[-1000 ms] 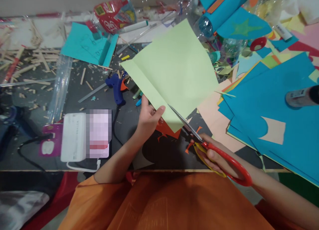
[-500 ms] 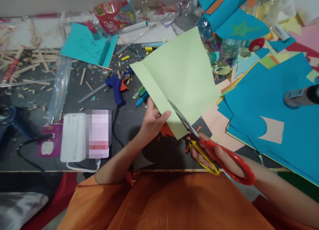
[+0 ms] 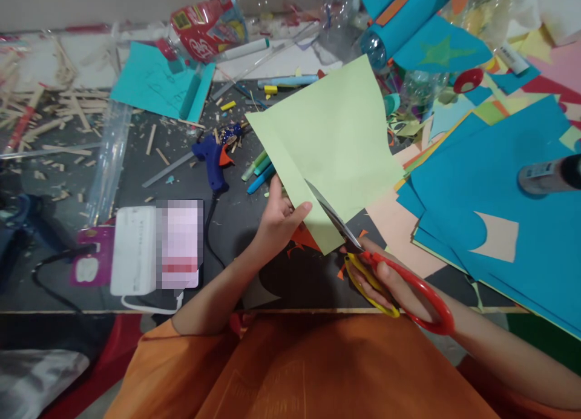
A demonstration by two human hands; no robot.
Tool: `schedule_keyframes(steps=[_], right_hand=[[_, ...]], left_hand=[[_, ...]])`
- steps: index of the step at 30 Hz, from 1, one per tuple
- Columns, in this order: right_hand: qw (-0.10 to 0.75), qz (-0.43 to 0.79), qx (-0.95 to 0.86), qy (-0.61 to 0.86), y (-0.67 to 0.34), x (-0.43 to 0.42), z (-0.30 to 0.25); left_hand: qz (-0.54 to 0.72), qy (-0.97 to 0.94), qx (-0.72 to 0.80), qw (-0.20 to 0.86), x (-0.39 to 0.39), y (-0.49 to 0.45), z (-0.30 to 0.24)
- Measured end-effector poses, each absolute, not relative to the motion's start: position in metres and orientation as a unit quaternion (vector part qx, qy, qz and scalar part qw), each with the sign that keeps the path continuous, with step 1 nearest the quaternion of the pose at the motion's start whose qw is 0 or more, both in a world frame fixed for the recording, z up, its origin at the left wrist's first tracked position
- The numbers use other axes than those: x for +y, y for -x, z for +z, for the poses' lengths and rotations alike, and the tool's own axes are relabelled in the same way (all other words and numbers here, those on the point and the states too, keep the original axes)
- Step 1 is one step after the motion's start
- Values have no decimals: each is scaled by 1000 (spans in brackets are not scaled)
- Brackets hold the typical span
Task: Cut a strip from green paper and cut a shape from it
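Observation:
My left hand pinches the near edge of a folded light green paper sheet, holding it tilted above the dark table. My right hand grips red and yellow handled scissors. Their blades are inside the sheet's lower edge, cutting along it beside my left thumb. Orange paper scraps lie on the table under the sheet.
A stack of blue paper sheets fills the right side. A blue glue gun, felt pens, a white box, wooden sticks and a turquoise card lie to the left. Plastic bottles stand at the back.
The green sheet has shifted right and slightly down. The scissor blades have gone deeper into its lower edge, and my left hand has followed the sheet to the right.

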State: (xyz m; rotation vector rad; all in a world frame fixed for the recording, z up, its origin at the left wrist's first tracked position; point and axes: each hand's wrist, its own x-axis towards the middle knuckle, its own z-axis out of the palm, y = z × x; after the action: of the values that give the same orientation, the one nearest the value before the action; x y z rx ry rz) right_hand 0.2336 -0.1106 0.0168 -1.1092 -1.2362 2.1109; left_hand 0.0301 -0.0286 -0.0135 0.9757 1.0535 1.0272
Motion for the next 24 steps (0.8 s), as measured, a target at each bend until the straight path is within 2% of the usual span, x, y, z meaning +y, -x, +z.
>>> schedule_keyframes(steps=[14, 19, 24], right_hand=[[231, 761, -423, 434, -232, -112, 16], [183, 778, -409, 441, -241, -112, 19], [142, 755, -459, 446, -254, -115, 22]], left_hand=[[433, -425, 457, 651, -29, -30, -14], [452, -398, 464, 650, -28, -28, -16], [470, -409, 502, 599, -26, -26, -24]])
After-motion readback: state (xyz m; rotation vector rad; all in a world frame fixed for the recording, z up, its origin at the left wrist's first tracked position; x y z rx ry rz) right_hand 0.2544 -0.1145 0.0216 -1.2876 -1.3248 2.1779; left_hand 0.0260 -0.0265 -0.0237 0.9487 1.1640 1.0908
